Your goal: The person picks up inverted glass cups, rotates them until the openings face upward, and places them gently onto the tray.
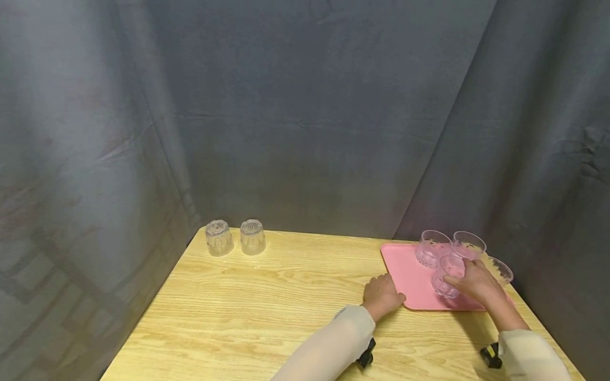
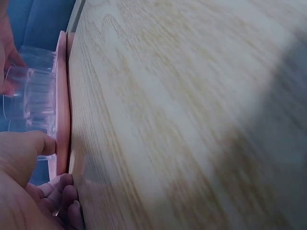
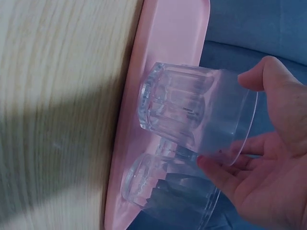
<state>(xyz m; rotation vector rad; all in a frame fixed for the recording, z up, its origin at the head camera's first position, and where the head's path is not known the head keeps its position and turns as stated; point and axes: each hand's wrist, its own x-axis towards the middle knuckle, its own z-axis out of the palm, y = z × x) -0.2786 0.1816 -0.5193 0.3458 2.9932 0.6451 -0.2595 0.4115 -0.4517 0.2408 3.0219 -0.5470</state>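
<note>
Nearest me: two pale sleeves (image 1: 329, 344), with one small black camera (image 1: 491, 356) seen at each wrist. Hands, two. My left hand (image 1: 383, 297) is at the near left corner of the tray (image 1: 412, 283), thumb and bent fingers gripping the rim. The fingers of my right hand (image 1: 481, 286) are grasping the held glass (image 3: 187, 103) near its mouth, thumb on one side, fingertips opposite.

Tray: one, pink, flat, rounded corners, low rim, at the right of the surface (image 1: 238, 317), which is pale, wood-grained. Held glass: one, clear, colourless, smooth above, faceted below, thick-bottomed; upright at the tray's near part. Whether its base bears on the tray, I cannot tell.

Beyond it, three more glasses (image 1: 431, 248), mouth up, one partly hidden by my right hand. At the far left corner, two upturned glasses (image 1: 252, 238), mouth down, just apart. Behind all: grey curtain (image 1: 305, 132).
</note>
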